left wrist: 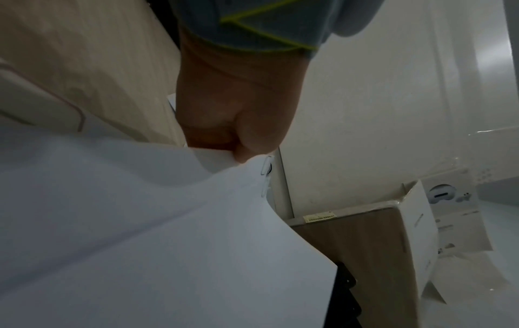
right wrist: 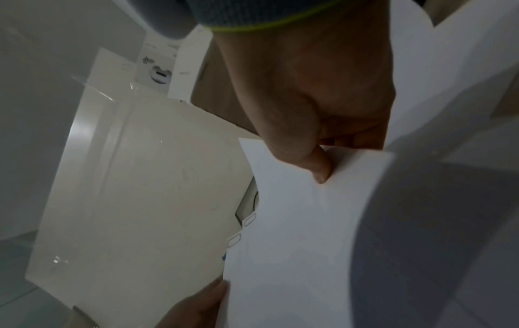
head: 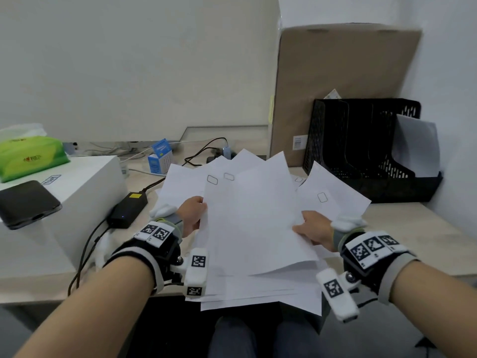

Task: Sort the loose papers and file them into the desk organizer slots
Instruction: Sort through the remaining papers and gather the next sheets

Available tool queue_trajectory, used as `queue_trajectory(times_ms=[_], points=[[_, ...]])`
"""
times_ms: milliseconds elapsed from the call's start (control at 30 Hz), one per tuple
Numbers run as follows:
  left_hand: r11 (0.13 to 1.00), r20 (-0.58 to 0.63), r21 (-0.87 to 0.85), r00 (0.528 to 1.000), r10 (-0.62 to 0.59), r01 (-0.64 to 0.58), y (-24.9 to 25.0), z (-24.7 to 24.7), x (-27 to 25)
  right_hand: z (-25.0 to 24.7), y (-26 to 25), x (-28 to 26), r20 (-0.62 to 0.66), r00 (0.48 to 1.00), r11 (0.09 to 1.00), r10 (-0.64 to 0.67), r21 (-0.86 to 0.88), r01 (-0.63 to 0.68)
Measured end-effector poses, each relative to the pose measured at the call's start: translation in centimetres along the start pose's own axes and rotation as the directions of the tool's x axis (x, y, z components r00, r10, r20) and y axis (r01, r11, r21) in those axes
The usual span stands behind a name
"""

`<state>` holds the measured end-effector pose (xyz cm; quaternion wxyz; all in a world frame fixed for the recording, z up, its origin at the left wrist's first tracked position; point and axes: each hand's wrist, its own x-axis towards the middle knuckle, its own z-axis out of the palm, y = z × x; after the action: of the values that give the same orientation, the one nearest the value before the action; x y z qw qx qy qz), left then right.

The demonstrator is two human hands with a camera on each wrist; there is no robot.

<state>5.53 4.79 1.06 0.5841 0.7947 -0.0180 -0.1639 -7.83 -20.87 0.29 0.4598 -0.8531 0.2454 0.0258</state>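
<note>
Holding a fanned sheaf of loose white paper sheets (head: 255,228) above the near edge of the pale wooden desk (head: 423,228), you are at the sorting stage, by my reading. Your left hand (head: 192,215) pinches the sheaf's left edge, thumb on top; your right hand (head: 313,229) grips the right edge, and the right wrist view shows the thumb (right wrist: 314,164) pressed onto a sheet. Several sheets bear a small outlined rectangle near one corner (possibly the sorting mark, though too small to read).

Little looks filed so far. The black perforated plastic desk organizer (head: 366,151) stands at the right rear of the desk, well apart from the sheaf, against a tall brown cardboard box (head: 346,81). Its rightmost slot holds white paper (head: 415,148); the other slots look dark and apparently empty. Nearly the whole sheaf is left to separate and slot in.
</note>
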Motion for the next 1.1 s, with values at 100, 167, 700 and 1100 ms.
queue_trajectory(times_ms=[100, 167, 700, 1100], points=[[0.996, 0.045, -0.082, 0.999, -0.022, 0.026, 0.2, 0.5, -0.4, 1.6, -0.2, 0.1, 0.068, 0.998, 1.0, 0.003, 0.0, -0.003], [0.99, 0.1, -0.135, 0.995, -0.026, 0.039, 0.6, 0.9, -0.7, 2.3, -0.3, 0.2, 0.087, 0.996, 1.0, -0.007, -0.006, 0.007], [0.964, -0.134, 0.267, 0.99, 0.051, -0.014, -1.4, 3.1, 4.9, -6.9, 2.7, 3.0, -0.441, 0.891, 0.96, 0.107, -0.187, -0.208], [0.966, -0.086, 0.256, 0.995, 0.047, -0.023, -2.8, 4.2, 6.0, -7.3, 3.5, 4.6, -0.268, 0.912, 0.887, 0.312, -0.261, -0.38]])
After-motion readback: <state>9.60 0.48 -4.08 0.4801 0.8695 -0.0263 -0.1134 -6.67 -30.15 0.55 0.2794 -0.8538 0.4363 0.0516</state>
